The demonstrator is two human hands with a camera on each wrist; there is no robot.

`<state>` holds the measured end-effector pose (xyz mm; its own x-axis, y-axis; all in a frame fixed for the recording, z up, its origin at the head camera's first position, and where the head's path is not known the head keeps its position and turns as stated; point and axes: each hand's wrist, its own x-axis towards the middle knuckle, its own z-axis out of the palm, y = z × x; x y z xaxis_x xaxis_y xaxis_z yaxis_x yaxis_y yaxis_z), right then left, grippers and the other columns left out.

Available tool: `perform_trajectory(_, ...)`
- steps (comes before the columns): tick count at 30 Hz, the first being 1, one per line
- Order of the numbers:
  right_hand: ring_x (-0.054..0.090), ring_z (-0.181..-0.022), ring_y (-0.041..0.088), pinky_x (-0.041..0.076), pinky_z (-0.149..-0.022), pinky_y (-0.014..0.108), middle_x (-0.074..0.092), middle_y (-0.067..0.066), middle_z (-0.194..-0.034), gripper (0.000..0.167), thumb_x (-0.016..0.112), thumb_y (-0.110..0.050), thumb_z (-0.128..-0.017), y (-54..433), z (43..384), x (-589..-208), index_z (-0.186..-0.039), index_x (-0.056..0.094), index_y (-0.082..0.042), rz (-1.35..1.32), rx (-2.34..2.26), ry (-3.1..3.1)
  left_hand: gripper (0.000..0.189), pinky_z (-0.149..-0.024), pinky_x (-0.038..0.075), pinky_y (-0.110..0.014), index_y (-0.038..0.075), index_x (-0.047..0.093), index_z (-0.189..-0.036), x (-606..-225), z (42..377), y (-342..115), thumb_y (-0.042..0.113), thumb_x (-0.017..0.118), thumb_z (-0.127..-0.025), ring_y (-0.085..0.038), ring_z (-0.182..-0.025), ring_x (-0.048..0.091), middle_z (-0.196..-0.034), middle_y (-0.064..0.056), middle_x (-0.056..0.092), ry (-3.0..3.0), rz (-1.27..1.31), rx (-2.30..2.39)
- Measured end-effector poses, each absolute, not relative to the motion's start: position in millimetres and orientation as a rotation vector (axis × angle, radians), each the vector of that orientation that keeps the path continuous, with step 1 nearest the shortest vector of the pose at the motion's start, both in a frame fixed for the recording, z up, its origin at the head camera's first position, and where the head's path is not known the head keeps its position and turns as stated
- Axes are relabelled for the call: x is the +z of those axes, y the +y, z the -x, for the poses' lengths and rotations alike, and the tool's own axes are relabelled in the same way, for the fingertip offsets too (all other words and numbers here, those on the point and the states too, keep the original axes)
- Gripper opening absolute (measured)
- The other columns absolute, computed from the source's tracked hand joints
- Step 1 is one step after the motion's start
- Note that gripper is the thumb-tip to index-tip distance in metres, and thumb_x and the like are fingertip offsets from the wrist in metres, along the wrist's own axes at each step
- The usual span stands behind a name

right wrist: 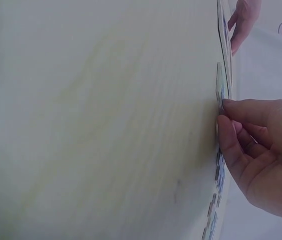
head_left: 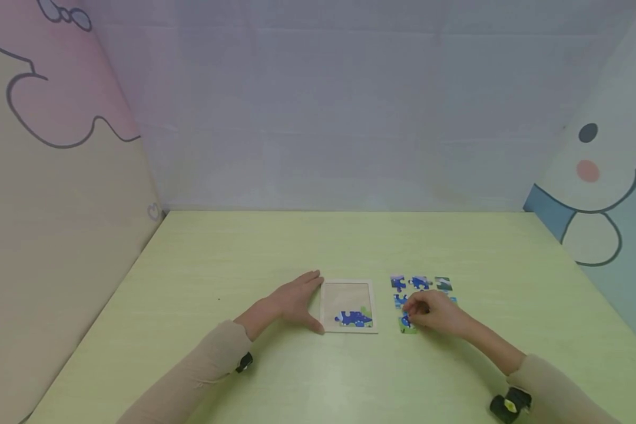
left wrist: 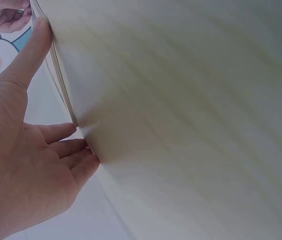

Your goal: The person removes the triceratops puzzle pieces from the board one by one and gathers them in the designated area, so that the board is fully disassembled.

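Note:
A wooden puzzle frame lies flat on the table. Inside its lower right corner are joined blue and green jigsaw pieces. My left hand braces the frame's left side, thumb near the lower corner and fingers by the upper one; in the left wrist view the thumb lies along the frame's edge. To the right of the frame, my right hand pinches a blue and green puzzle piece between thumb and fingertips. That piece stays close against the tabletop in the right wrist view.
Several loose puzzle pieces lie in rows behind and partly beneath my right hand. A pale yellow-green table carries everything, with a plain curtain behind it and printed cartoon panels at both sides.

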<state>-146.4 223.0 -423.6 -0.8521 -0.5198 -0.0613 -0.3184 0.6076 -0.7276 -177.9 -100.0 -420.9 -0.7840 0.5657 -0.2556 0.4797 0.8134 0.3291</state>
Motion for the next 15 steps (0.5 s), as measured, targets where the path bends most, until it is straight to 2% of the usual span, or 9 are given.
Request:
perform_trajectory(9, 0.051, -0.067, 0.006, 0.047, -0.053, 0.019, 0.059, 0.001, -0.077, 0.012, 0.064, 0.001, -0.078, 220.2, 146.1, -419.6, -0.09, 0.063, 0.001, 0.718, -1.069, 2.58, 0.11, -0.11, 0.021, -0.038, 0.003, 0.024, -0.142, -422.5, 178.5, -100.4, 0.056, 0.075, -0.061, -0.026, -0.137, 0.015, -0.15, -0.013, 0.017, 2.654, -0.792, 0.349)
perform_trajectory(15, 0.051, -0.069, 0.005, 0.047, -0.058, 0.02, 0.059, -0.002, -0.077, 0.01, 0.063, 0.001, -0.079, 218.4, 150.3, -417.1, -0.089, 0.064, -0.001, 0.765, -1.012, 2.639, 0.11, -0.11, 0.021, -0.038, 0.003, 0.024, -0.142, -422.5, 178.0, -100.1, 0.058, 0.074, -0.061, -0.026, -0.137, 0.015, -0.15, -0.013, 0.017, 2.656, -0.792, 0.34)
